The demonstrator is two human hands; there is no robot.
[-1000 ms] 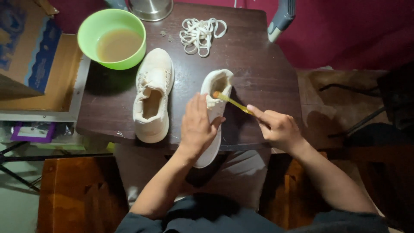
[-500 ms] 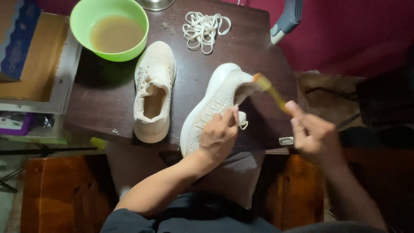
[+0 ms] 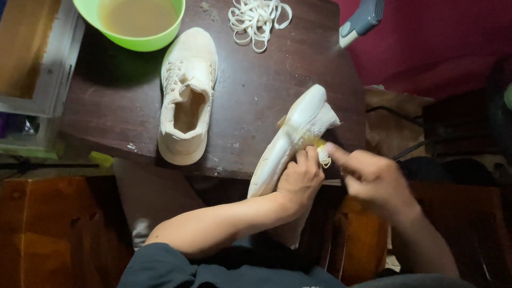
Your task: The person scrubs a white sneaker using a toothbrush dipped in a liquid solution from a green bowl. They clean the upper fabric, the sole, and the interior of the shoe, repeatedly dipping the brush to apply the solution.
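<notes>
Left hand [image 3: 300, 181] clamped round shoe [image 3: 290, 140], tipped on its side over the counter [image 3: 277, 74] edge so the sole faced right hand [image 3: 373, 178], fingers pinched on a yellow brush [image 3: 319, 144] scrubbing there; other shoe [image 3: 188, 96] and bowl [image 3: 133, 21] parked clear.

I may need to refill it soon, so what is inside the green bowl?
The green bowl on the table holds murky brownish liquid, filling much of it. The liquid is too cloudy to show anything below its surface, and the bowl's far rim is cut off.
</notes>
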